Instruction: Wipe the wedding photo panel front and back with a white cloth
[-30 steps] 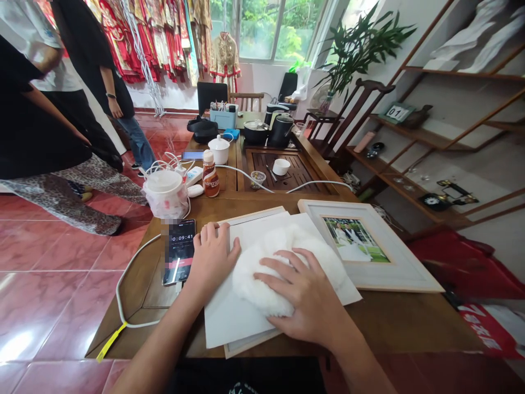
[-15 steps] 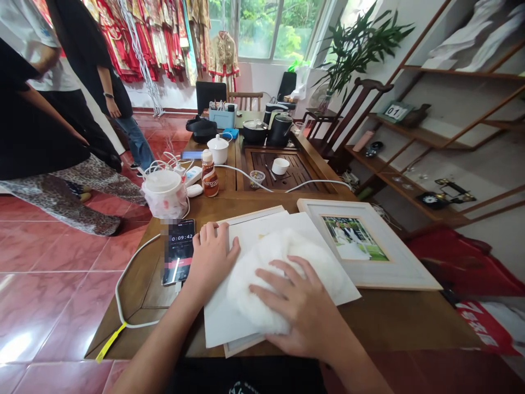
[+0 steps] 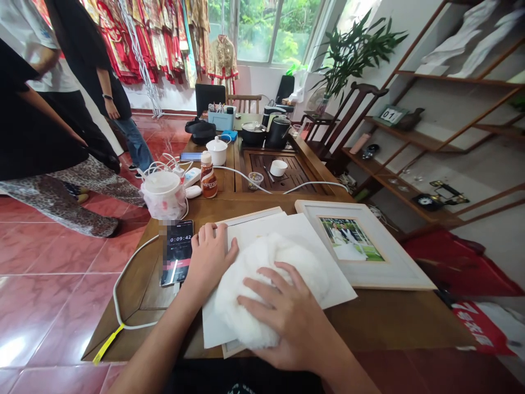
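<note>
My right hand (image 3: 287, 317) lies flat, fingers spread, on a fluffy white cloth (image 3: 266, 273). The cloth rests on a white sheet (image 3: 307, 241) that covers a pale frame (image 3: 246, 218) on the wooden table (image 3: 402, 323). My left hand (image 3: 209, 257) presses flat on the sheet's left edge, fingers stretched out. Just left of that hand lies a phone (image 3: 177, 251) showing a timer. A white picture frame (image 3: 369, 251) with a wedding photo lies to the right of the sheet.
A white cable (image 3: 123, 273) loops off the table's left edge. Behind stand a bagged white tub (image 3: 164, 194), a brown bottle (image 3: 209, 175), a tea tray (image 3: 283, 172) with cups and kettles. Two people (image 3: 61, 109) stand at the left. Shelves (image 3: 430, 137) line the right wall.
My right hand has dragged the fluffy cloth down and to the left across the sheet, toward me. My left hand has stayed put. The phone timer has advanced.
</note>
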Available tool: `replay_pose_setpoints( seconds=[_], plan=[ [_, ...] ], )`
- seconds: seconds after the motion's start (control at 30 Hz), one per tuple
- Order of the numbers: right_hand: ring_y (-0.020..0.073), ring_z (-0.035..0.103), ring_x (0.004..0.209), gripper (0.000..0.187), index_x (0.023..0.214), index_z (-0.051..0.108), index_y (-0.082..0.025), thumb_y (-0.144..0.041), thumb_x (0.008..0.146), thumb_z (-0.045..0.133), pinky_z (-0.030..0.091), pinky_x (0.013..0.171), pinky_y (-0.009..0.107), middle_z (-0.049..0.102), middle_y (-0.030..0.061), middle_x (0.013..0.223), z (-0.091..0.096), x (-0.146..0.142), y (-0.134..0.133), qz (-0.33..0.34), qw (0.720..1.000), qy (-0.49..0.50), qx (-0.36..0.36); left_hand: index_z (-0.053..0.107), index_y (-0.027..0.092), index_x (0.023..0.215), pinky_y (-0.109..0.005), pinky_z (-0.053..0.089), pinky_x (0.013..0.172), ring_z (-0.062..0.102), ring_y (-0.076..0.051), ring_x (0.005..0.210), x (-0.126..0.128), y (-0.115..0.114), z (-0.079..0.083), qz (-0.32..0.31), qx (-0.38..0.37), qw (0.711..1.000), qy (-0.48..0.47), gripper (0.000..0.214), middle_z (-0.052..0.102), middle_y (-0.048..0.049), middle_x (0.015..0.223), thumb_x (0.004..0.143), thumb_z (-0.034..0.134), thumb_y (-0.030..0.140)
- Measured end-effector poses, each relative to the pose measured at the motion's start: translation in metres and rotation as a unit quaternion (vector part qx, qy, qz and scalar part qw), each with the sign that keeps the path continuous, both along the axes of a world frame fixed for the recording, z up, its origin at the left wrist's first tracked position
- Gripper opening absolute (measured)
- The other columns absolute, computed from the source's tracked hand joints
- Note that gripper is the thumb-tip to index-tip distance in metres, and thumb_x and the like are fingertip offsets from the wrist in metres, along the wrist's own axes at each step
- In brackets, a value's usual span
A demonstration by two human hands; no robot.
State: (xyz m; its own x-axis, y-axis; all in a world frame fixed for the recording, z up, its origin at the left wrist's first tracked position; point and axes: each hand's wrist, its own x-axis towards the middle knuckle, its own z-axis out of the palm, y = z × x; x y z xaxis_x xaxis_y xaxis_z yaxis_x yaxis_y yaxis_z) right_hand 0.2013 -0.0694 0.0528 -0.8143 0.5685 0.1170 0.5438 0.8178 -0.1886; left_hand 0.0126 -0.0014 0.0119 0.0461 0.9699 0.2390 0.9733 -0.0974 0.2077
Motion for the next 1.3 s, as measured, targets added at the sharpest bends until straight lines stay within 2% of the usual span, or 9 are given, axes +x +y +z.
replay_pose_setpoints(
  seconds=[0.13,0.2,0.5,0.6,0.77,0.87,1.0,1.3],
  plan=[
    [0.0319,0.045,0.116,0.045,0.120,0.057,-0.030,-0.048,0.079,0.059,0.019,0.102,0.055,0.057,0.0015,0.131,0.006,0.015,0.009,-0.124,0.992,-0.009,0.031,0.047,0.020,0.119,-0.042,0.036,0.091,0.048,-0.028,0.108,0.000,-0.001,0.002,-0.002,0.000,1.000,-0.003,0.030,0.051,-0.0100,0.110,0.095,0.040,0.037],
    [0.0316,0.046,0.113,0.044,0.119,0.059,-0.031,-0.043,0.077,0.062,0.023,0.100,0.054,0.058,0.0008,0.129,0.008,0.020,0.011,-0.159,0.987,-0.003,0.037,0.047,0.021,0.119,-0.042,0.035,0.091,0.048,-0.028,0.108,0.000,-0.002,0.002,-0.001,-0.001,1.000,-0.006,0.030,0.050,-0.0099,0.110,0.094,0.041,0.037],
    [0.0314,0.047,0.111,0.043,0.116,0.062,-0.031,-0.039,0.075,0.064,0.026,0.098,0.052,0.060,0.0012,0.127,-0.005,0.020,0.000,-0.163,0.984,0.045,0.060,0.048,0.020,0.117,-0.043,0.035,0.093,0.047,-0.028,0.110,-0.005,0.005,-0.001,-0.007,-0.004,1.000,-0.018,0.029,0.050,-0.0105,0.112,0.093,0.041,0.035],
    [0.0319,0.046,0.112,0.045,0.120,0.059,-0.031,-0.038,0.076,0.063,0.027,0.096,0.051,0.057,0.0024,0.130,-0.006,0.018,0.017,-0.169,0.984,0.021,0.049,0.048,0.020,0.117,-0.044,0.035,0.093,0.047,-0.029,0.109,-0.005,0.008,-0.003,-0.004,-0.001,1.000,-0.014,0.028,0.050,-0.0108,0.112,0.093,0.041,0.035],
    [0.0335,0.042,0.115,0.048,0.126,0.055,-0.029,-0.038,0.079,0.059,0.028,0.094,0.052,0.051,0.0050,0.135,-0.003,0.004,0.064,-0.174,0.983,-0.009,0.054,0.048,0.021,0.117,-0.044,0.035,0.092,0.046,-0.029,0.110,-0.007,0.009,-0.003,-0.013,-0.017,1.000,-0.017,0.028,0.049,-0.0112,0.113,0.094,0.041,0.035],
    [0.0345,0.039,0.118,0.052,0.131,0.052,-0.029,-0.038,0.081,0.057,0.029,0.094,0.052,0.048,0.0048,0.139,-0.002,-0.002,0.077,-0.180,0.982,-0.004,0.050,0.048,0.021,0.117,-0.044,0.035,0.091,0.047,-0.029,0.109,-0.008,0.008,0.000,-0.012,-0.024,0.999,-0.017,0.029,0.049,-0.0110,0.112,0.091,0.046,0.033],
    [0.0341,0.036,0.123,0.055,0.133,0.050,-0.032,-0.035,0.079,0.058,0.027,0.098,0.051,0.046,0.0026,0.142,-0.003,0.001,0.064,-0.186,0.982,0.006,0.040,0.048,0.020,0.117,-0.043,0.036,0.091,0.047,-0.029,0.108,-0.007,0.006,0.001,-0.008,-0.018,1.000,-0.017,0.028,0.049,-0.0112,0.112,0.092,0.044,0.034],
    [0.0334,0.038,0.122,0.067,0.138,0.045,-0.032,-0.031,0.073,0.061,0.027,0.099,0.049,0.046,0.0006,0.142,-0.011,0.024,-0.005,-0.182,0.981,-0.004,0.073,0.048,0.020,0.118,-0.042,0.035,0.092,0.048,-0.027,0.108,-0.002,0.007,-0.002,-0.002,0.005,1.000,-0.009,0.030,0.050,-0.0099,0.110,0.094,0.042,0.036]
  ],
)
